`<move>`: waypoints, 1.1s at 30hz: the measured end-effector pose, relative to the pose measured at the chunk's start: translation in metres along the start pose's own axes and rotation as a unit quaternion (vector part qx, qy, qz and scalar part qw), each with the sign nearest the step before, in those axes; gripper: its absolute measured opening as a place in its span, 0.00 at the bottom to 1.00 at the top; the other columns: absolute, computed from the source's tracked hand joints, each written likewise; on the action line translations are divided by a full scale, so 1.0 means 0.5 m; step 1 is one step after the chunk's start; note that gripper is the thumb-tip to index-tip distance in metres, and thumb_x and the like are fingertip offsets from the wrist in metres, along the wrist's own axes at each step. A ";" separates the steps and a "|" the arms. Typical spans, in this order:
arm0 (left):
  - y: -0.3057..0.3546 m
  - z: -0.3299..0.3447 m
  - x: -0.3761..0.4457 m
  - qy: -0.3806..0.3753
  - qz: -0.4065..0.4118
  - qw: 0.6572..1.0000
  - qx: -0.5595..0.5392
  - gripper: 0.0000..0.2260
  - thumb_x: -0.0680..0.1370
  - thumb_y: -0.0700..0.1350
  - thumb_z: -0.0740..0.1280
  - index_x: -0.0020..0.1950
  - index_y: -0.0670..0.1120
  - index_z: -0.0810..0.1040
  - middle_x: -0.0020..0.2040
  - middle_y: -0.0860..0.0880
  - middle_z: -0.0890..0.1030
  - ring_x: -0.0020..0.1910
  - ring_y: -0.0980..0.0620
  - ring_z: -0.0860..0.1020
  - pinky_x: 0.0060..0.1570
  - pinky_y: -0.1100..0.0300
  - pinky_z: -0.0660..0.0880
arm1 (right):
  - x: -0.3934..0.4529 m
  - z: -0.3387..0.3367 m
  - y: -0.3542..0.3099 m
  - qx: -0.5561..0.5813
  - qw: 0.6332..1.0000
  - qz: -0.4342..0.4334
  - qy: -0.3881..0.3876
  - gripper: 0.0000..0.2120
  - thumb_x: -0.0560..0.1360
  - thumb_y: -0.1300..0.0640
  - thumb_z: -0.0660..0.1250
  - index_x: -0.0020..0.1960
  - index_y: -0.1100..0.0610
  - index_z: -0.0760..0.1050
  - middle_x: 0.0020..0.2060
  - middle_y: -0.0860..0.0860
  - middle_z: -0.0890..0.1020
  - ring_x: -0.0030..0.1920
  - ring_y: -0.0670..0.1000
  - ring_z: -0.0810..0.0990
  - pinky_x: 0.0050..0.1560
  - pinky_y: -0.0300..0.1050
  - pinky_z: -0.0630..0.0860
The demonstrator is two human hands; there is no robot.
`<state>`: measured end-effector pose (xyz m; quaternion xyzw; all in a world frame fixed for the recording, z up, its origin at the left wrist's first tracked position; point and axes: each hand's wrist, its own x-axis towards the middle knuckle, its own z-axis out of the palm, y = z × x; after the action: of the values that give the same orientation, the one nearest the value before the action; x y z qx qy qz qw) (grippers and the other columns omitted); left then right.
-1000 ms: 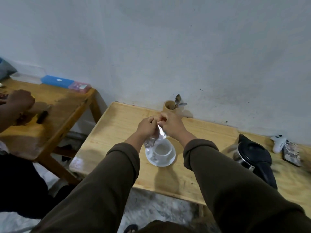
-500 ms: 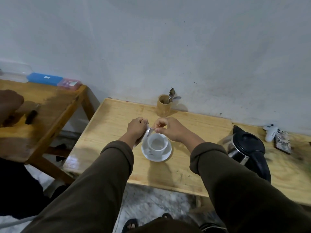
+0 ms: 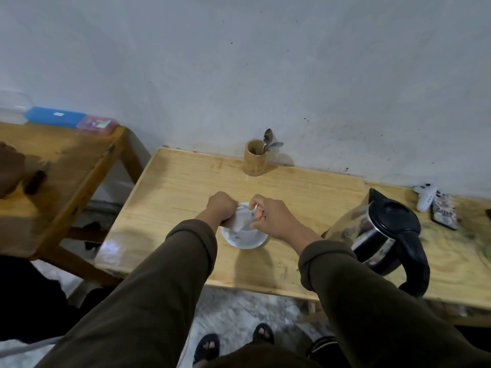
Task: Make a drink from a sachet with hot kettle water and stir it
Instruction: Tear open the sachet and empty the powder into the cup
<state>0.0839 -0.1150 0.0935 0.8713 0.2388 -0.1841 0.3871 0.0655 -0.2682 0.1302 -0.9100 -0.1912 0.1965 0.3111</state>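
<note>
My left hand (image 3: pixel 221 207) and my right hand (image 3: pixel 273 217) both pinch a silvery sachet (image 3: pixel 243 219) and hold it just above a white cup, which it mostly hides. The cup stands on a white saucer (image 3: pixel 245 241) in the middle of the wooden table (image 3: pixel 183 192). A steel kettle (image 3: pixel 382 235) with a black lid and handle stands to the right of my right forearm. At the back of the table by the wall, a wooden holder (image 3: pixel 255 158) has spoons (image 3: pixel 267 140) sticking out of it.
A white controller (image 3: pixel 426 196) and a phone (image 3: pixel 445 211) lie at the far right of the table. A second wooden table (image 3: pixel 63 155) on the left carries a blue box (image 3: pixel 54 116), a pink box (image 3: pixel 97 124) and another person's hand (image 3: pixel 10 171). My sandalled feet show below.
My hands have come down from in front of the holder to just over the cup, still on the sachet. The view has tilted down, so my feet now show.
</note>
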 end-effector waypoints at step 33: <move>-0.016 0.002 0.008 0.018 0.030 0.971 -0.238 0.28 0.79 0.62 0.50 0.34 0.46 0.80 0.48 0.38 0.86 0.50 0.42 0.84 0.62 0.49 0.76 | 0.041 0.020 0.032 0.030 0.989 0.125 0.068 0.17 0.74 0.58 0.66 0.28 0.58 0.67 0.26 0.49 0.69 0.39 0.53 0.71 0.40 0.41 0.65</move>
<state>0.0825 -0.1102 0.0861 0.7639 0.2570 -0.0944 0.5844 0.0821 -0.2655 0.1077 -0.9283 -0.0486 0.1770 0.3233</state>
